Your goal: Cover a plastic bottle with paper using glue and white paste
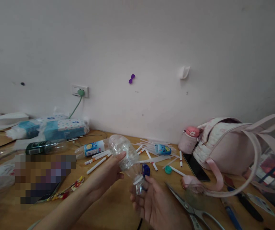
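My left hand [107,175] grips a clear empty plastic bottle [124,153] around its body, tilted with the neck pointing down and to the right. My right hand [154,203] is at the bottle's neck, fingers closed around the mouth, with a blue cap [146,170] just above the fingertips. Both hands hover over a wooden table [113,204].
Lying on the table: a green-label bottle [44,147], a labelled bottle [93,148], several white straws [99,159], a small blue-label bottle [162,149], a green cap [168,169], a phone [196,166], scissors [192,209], a pink bag [226,143] and tissue packs [56,127].
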Demonstrator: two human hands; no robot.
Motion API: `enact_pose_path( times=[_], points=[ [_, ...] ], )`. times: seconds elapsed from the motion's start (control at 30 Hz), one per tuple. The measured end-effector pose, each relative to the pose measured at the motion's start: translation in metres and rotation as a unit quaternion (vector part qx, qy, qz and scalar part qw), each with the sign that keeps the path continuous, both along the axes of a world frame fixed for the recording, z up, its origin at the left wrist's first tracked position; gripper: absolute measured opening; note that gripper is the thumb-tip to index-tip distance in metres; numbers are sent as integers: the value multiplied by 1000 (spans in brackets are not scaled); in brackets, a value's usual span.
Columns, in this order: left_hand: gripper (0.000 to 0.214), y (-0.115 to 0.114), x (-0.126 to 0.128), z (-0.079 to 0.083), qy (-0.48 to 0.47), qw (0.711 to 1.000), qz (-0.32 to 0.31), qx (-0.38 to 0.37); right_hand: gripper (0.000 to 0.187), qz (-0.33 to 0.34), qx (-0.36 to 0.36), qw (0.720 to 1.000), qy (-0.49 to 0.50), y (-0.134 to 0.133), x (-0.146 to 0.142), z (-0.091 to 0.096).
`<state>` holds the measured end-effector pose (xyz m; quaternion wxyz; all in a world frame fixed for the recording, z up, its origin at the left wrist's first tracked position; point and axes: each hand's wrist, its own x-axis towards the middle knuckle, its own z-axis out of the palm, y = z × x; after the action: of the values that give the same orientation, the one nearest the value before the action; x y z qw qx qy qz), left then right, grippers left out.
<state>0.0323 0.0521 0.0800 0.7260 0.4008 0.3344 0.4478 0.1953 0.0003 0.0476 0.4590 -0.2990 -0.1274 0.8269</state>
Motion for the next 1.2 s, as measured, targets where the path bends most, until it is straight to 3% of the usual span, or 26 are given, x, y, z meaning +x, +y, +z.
enact_pose_path(
  times=[0.17, 0.3, 0.53, 0.7, 0.93, 1.07, 1.2],
  points=[
    [23, 5, 0, -3, -15, 999, -22, -23, 34, 10, -7, 1000, 4, 2, 0, 1],
    [22, 9, -2, -5, -12, 1000, -18, -22, 26, -42, -12, 999, 4, 3, -1, 1],
    [20, 3, 2, -4, 15, 999, 13, 33, 31, -50, -45, 998, 9, 6, 0, -3],
    [45, -1, 5, -12, 67, 992, 43, 102, 40, -42, -81, 996, 16, 10, 7, -6],
    [80, -4, 3, -8, 19, 989, 6, 144, 36, -38, -77, 996, 9, 10, 8, -6],
    [98, -7, -2, -15, 10, 978, -72, 197, 29, -24, -22, 999, 8, 10, 6, -8],
    [91, -8, -8, -25, 5, 955, -143, 259, 27, 14, 21, 999, -29, 10, 4, -12]
  ],
)
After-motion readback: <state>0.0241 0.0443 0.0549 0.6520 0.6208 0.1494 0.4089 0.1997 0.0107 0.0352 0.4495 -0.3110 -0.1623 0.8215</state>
